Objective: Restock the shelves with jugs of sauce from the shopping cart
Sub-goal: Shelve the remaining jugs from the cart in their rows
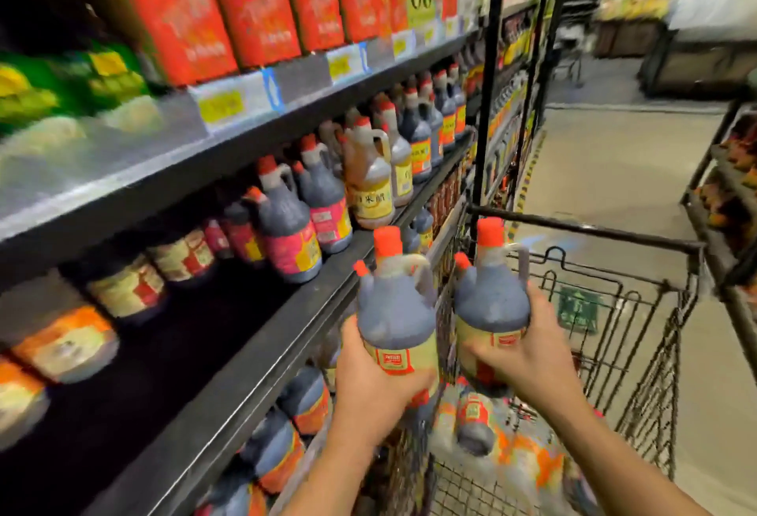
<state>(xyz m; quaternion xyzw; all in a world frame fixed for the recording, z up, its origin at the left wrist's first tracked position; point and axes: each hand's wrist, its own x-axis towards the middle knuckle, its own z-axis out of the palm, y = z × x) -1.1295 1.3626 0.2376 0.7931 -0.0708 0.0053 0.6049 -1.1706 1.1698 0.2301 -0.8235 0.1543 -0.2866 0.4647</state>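
Observation:
My left hand [370, 384] grips a dark sauce jug [395, 302] with an orange cap and a cream label, held upright near the edge of the middle shelf [262, 368]. My right hand [528, 355] grips a second, matching jug [491, 294] upright above the wire shopping cart [626, 335]. More jugs [475, 421] lie in the cart below my hands. The middle shelf holds similar dark jugs [286, 228] further back, with a dark gap in front of them on the left.
Red boxes [254, 3] fill the top shelf, and a lower shelf carries more dark jugs [274, 446]. A black upright post [487, 77] divides the shelving. Another rack [733, 187] stands at the right. The aisle floor [614, 163] stretches ahead beyond the cart.

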